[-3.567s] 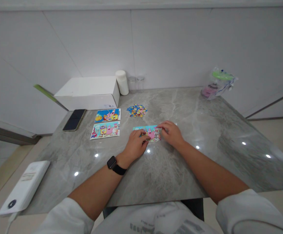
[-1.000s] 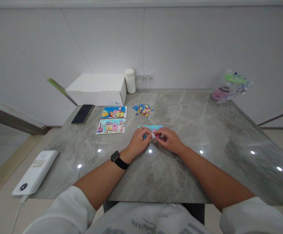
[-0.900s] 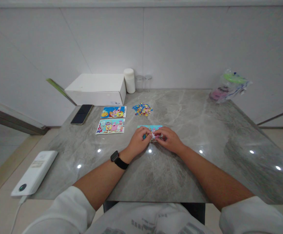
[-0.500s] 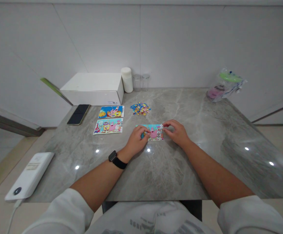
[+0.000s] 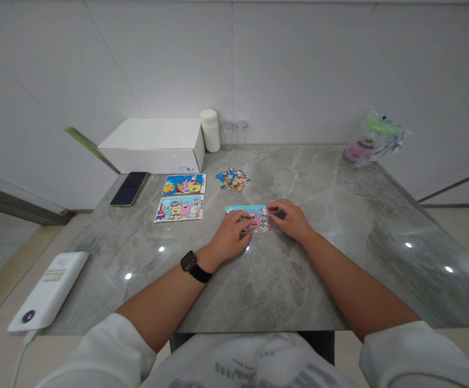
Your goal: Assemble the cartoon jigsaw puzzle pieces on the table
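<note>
Here's the puzzle (image 5: 263,227), flat near the middle of the table's (image 5: 282,291) front edge! Left hand (image 5: 234,233) rests over its left half, fingers loosely spread; right hand (image 5: 288,218) touches its far right corner, thumb and forefinger nearly together, any piece between them too small to tell. Beyond lies the loose pile (image 5: 233,179).

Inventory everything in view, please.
puzzle: 1, multicoloured, centre
pieces: many, multicoloured, beyond puzzle
cards: 2, blue and turquoise, centre-left
phone: 1, black, left of cards
box: 1, white, behind phone
bottle: 1, white, beside box
jars: 2, clear, beside bottle
bag: 1, clear, far right
corded device: 1, white, left
strip: 1, green, left of box
table: 1, grey, beneath
wall: 1, grey, behind
watch: 1, black, left wrist
shirt: 1, white, bottom
left hand: 1, bare, over puzzle
right hand: 1, bare, puzzle's right edge
</note>
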`<state>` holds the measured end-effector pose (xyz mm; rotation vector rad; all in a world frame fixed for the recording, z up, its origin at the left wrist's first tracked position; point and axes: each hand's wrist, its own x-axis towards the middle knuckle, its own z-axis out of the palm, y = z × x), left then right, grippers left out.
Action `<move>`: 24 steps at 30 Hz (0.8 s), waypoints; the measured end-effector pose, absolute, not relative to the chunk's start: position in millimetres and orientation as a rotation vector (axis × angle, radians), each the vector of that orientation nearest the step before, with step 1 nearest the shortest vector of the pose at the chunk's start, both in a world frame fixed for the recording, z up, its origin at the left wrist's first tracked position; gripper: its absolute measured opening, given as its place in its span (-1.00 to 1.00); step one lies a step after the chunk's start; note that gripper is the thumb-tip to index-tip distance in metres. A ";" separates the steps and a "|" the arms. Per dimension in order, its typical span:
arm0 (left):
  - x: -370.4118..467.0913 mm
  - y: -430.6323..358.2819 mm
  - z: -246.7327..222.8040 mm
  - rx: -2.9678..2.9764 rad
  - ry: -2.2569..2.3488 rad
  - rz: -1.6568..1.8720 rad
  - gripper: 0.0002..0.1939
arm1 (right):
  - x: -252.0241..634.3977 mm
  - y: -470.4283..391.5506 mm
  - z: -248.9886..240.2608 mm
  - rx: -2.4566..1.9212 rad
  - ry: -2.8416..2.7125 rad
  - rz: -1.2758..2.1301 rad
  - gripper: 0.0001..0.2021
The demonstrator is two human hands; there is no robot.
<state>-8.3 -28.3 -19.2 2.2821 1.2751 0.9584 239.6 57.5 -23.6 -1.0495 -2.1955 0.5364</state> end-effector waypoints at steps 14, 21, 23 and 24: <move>-9.6 -33.0 -18.5 2.431 1.306 0.707 -0.68 | 239.2 58.3 -28.5 -0.904 -2.233 0.514 -0.81; -9.3 -32.5 -18.8 2.414 1.364 0.693 -0.69 | 236.7 54.9 -29.0 -0.882 -2.338 0.439 -0.79; -9.3 -32.6 -18.7 2.406 1.366 0.693 -0.69 | 236.2 54.2 -29.6 -0.887 -2.365 0.402 -0.80; -9.3 -32.6 -18.5 2.403 1.364 0.693 -0.69 | 236.1 53.9 -29.7 -0.893 -2.378 0.386 -0.80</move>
